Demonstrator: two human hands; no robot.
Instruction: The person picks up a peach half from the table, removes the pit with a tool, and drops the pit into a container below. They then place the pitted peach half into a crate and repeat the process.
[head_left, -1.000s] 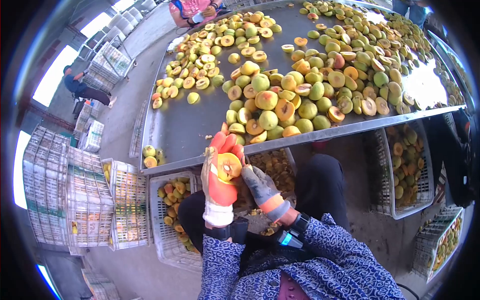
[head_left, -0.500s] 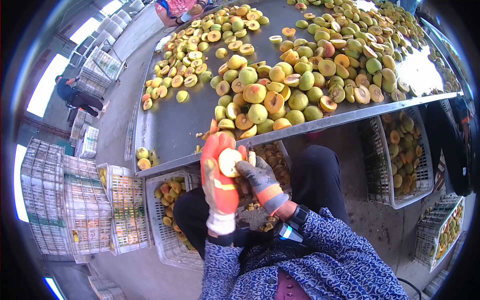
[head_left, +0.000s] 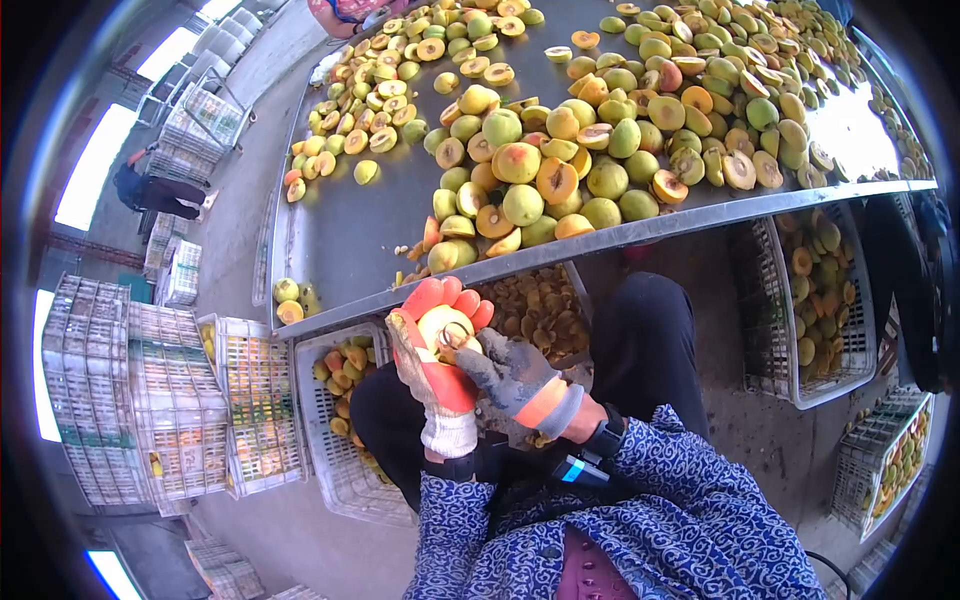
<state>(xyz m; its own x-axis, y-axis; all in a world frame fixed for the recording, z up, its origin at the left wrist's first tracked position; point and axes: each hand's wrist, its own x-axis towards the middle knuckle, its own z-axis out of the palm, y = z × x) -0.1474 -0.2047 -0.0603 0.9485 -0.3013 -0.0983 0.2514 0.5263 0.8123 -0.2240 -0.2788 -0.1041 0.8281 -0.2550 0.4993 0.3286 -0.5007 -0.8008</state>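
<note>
My left hand (head_left: 440,345), in a red and white glove, is cupped palm up around a pale cut fruit half (head_left: 446,332) just below the table's front edge. My right hand (head_left: 520,380), in a grey glove with an orange band, is closed at the fruit's lower right. A small dark ring-shaped tool (head_left: 455,334) shows against the cut face; its handle is hidden in my right hand. Beyond my hands, whole and halved yellow-green fruits (head_left: 522,205) are heaped on the metal table (head_left: 340,240).
Below the table stand a crate of fruit at the left (head_left: 350,490), a crate of brown pieces (head_left: 580,290) and another crate at the right (head_left: 795,390). Stacked crates (head_left: 175,400) stand far left. One person (head_left: 165,195) bends at upper left; another person's arm (head_left: 340,22) shows at the top.
The fruit's cut face has turned more toward the camera, and the ring-shaped tool now shows on it. My left fingers curl more around the fruit. The far person has bent forward.
</note>
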